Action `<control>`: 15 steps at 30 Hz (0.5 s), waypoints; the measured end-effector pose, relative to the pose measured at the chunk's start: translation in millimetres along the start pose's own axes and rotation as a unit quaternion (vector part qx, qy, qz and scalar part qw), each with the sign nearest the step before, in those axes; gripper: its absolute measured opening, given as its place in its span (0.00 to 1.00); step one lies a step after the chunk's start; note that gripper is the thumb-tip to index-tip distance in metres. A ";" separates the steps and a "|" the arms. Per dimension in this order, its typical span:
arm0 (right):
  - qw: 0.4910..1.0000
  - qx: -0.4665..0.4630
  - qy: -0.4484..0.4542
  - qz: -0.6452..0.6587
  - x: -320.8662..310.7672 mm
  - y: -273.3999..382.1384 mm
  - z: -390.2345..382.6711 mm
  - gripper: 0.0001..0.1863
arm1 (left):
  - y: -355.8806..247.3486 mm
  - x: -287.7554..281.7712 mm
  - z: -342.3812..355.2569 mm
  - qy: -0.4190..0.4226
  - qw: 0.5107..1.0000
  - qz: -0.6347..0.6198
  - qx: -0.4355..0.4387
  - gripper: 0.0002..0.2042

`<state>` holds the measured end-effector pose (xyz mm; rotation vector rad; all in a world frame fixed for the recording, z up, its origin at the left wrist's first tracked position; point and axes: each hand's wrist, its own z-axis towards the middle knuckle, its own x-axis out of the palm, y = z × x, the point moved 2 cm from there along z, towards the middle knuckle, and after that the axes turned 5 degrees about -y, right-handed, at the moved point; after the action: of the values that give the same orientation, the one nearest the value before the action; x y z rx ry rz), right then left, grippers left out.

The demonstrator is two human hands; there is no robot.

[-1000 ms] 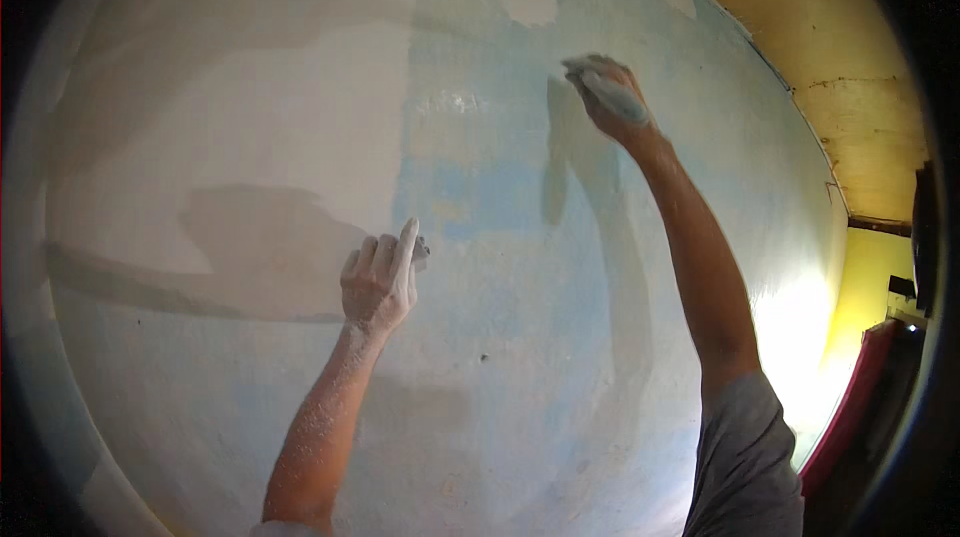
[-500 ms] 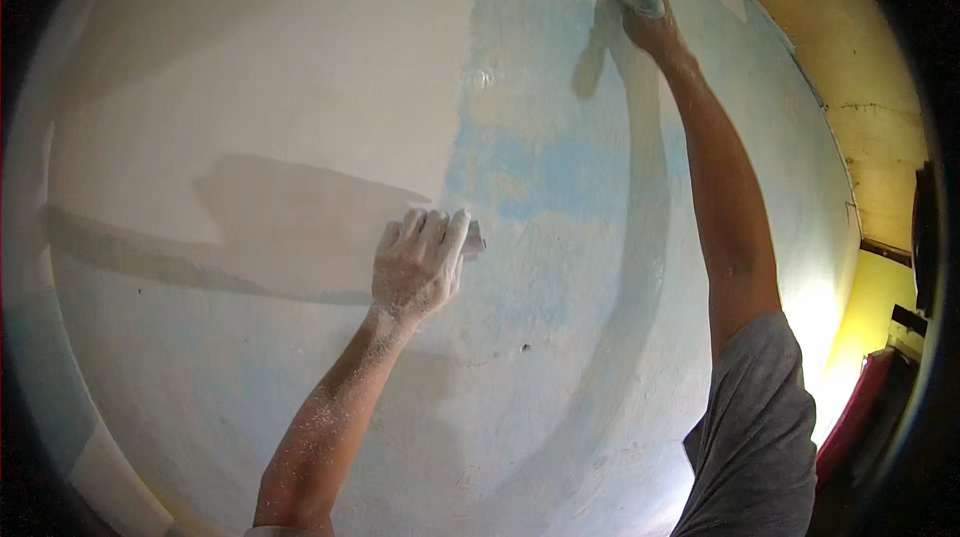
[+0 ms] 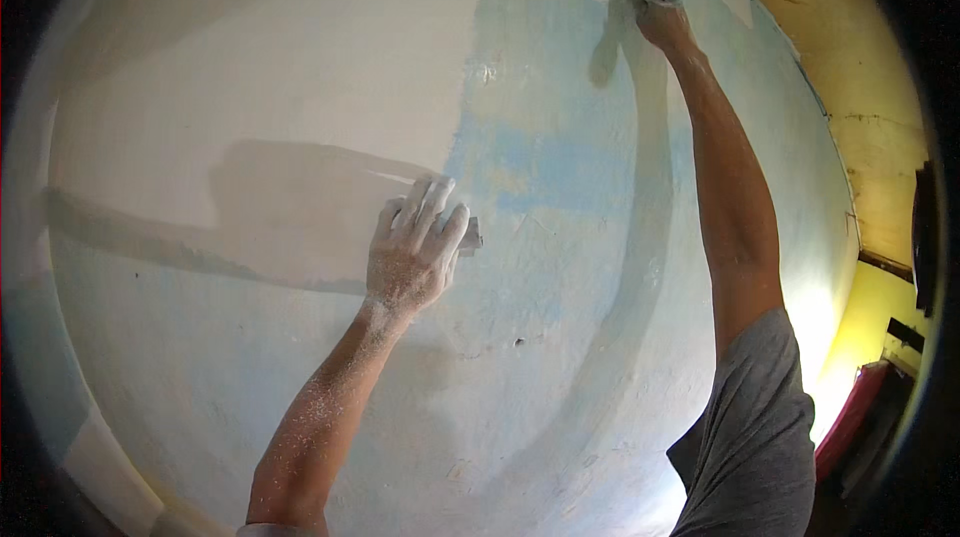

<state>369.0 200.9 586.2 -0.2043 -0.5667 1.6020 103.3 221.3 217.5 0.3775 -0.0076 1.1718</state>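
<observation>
My left hand (image 3: 410,247), whitened with powder, is raised in front of the wall (image 3: 560,277). Its fingers lie over a grey, flat-edged tool (image 3: 473,237); only one end shows beside the index finger, so its kind is unclear. My right hand (image 3: 660,15) reaches high up near the top of the wall, its fingers closed. A small dark edge shows at its fingertips, too far off to make out. The wall has a smooth off-white coat (image 3: 300,67) at the upper left and patchy pale blue paint (image 3: 560,167) on the right.
Shadows of my arms fall across the wall. A small dark hole (image 3: 519,342) shows low in the middle. On the right are a yellow surface (image 3: 870,137), a bright glow beside my grey sleeve (image 3: 755,427), and a red thing (image 3: 850,412).
My left hand has risen slightly and moved a little left, its fingers more spread over the tool. My right hand has shifted slightly right, and the shadows have moved too.
</observation>
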 end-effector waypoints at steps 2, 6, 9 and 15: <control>0.999 -0.045 -0.028 0.000 -3.7 -7.8 -18.0 0.17 | -2.4 -2.8 3.6 -0.005 1.000 0.010 0.005 0.20; 0.992 -0.074 -0.068 0.078 13.9 -71.6 -3.6 0.14 | -10.4 1.7 11.4 -0.003 1.000 -0.024 0.003 0.19; 0.997 0.042 -0.057 0.010 20.0 -82.0 19.4 0.11 | -8.4 4.2 10.4 -0.001 0.999 -0.040 -0.004 0.20; 0.978 -0.134 -0.099 0.121 9.9 -39.5 -39.1 0.11 | -2.9 -1.4 -0.2 0.031 0.999 -0.028 -0.019 0.21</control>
<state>420.4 220.3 573.3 -0.3268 -0.9439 1.7910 105.3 219.1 216.2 0.3052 0.0349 1.1270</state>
